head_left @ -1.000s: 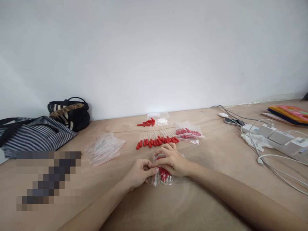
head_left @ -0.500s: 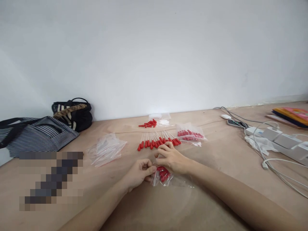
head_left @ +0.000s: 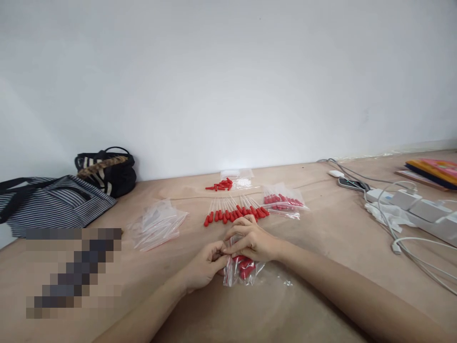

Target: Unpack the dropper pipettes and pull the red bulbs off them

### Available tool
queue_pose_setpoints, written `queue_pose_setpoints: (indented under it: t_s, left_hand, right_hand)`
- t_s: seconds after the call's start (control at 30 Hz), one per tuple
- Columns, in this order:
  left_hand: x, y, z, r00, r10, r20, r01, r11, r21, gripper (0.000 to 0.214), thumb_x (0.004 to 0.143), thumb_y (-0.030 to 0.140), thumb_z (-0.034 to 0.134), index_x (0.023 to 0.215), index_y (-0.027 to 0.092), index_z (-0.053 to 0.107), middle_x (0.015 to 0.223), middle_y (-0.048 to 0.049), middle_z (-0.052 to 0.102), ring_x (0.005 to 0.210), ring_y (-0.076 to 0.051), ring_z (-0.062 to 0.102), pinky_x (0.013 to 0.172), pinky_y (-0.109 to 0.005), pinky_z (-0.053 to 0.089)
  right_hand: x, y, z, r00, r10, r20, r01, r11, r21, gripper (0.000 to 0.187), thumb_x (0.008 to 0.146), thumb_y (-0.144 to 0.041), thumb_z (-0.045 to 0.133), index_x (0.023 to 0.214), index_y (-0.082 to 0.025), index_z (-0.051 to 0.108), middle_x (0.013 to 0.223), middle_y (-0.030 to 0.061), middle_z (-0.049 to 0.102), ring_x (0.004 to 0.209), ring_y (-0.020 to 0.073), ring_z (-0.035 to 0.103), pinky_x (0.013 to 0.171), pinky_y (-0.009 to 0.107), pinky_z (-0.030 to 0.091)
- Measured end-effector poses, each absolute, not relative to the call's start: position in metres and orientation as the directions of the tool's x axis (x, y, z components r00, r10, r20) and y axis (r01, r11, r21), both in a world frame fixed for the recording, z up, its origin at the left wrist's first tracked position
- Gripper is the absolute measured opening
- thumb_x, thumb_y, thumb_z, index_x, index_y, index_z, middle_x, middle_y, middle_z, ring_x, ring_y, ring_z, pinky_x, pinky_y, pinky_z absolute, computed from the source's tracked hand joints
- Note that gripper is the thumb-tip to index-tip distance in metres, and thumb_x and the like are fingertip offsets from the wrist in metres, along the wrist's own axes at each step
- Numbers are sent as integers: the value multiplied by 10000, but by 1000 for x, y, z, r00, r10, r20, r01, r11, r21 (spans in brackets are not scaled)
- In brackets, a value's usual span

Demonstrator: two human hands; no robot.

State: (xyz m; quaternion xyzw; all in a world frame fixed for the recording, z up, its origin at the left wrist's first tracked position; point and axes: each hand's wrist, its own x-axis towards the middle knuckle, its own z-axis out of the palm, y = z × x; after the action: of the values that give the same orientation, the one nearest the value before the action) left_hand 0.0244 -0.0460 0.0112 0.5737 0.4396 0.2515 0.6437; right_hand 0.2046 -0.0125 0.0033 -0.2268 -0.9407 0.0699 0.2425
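Note:
My left hand (head_left: pixel 205 267) and my right hand (head_left: pixel 252 240) meet at the top edge of a small clear zip bag (head_left: pixel 244 271) holding red-capped pieces. Both hands pinch that bag's rim, fingers curled, and the bag hangs tilted just above the wooden table (head_left: pixel 321 247). Just beyond my hands lies a row of thin white sticks with red caps (head_left: pixel 233 212). A filled bag of the same pieces (head_left: pixel 283 202) rests to the right of the row. Loose red caps (head_left: pixel 219 185) lie further back, near the wall.
A pile of unfilled clear zip bags (head_left: pixel 157 226) lies to the left. Two striped bags (head_left: pixel 53 202) sit at the far left against the wall. A power strip with chargers and cables (head_left: pixel 410 205), a phone (head_left: pixel 352 183) and colourful books (head_left: pixel 433 170) are on the right.
My hands have come closer together on the bag's rim and the bag has lifted and tilted slightly. The view has shifted a little.

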Motion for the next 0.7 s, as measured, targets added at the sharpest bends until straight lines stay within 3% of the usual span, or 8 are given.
queue_pose_setpoints:
  t_s: [0.33, 0.53, 0.7]
  left_hand:
    - [24, -44, 7, 414, 881, -231, 158, 181, 971, 456, 525, 470, 733, 563, 158, 402, 524, 69, 475, 522, -72, 452, 541, -215, 387]
    - [24, -44, 11, 367, 894, -258, 132, 224, 966, 466, 492, 428, 761, 638, 174, 399, 593, 55, 530, 597, -101, 518, 589, -237, 414]
    - [23, -42, 9, 368, 900, -235, 46, 235, 971, 529, 506, 378, 767, 687, 202, 302, 580, 88, 504, 568, -80, 508, 586, -222, 402]
  right_hand:
    - [200, -11, -1, -746, 452, 489, 369, 892, -260, 136, 820, -211, 508, 779, -236, 635, 943, -26, 625, 968, 143, 432, 825, 335, 260]
    - [198, -16, -2, -747, 448, 490, 392, 894, -219, 132, 832, -190, 474, 801, -222, 597, 908, -10, 611, 966, 146, 428, 832, 336, 248]
    - [194, -15, -7, -740, 446, 503, 415, 892, -179, 98, 812, -191, 483, 812, -198, 581, 906, 33, 556, 939, 167, 420, 816, 341, 257]
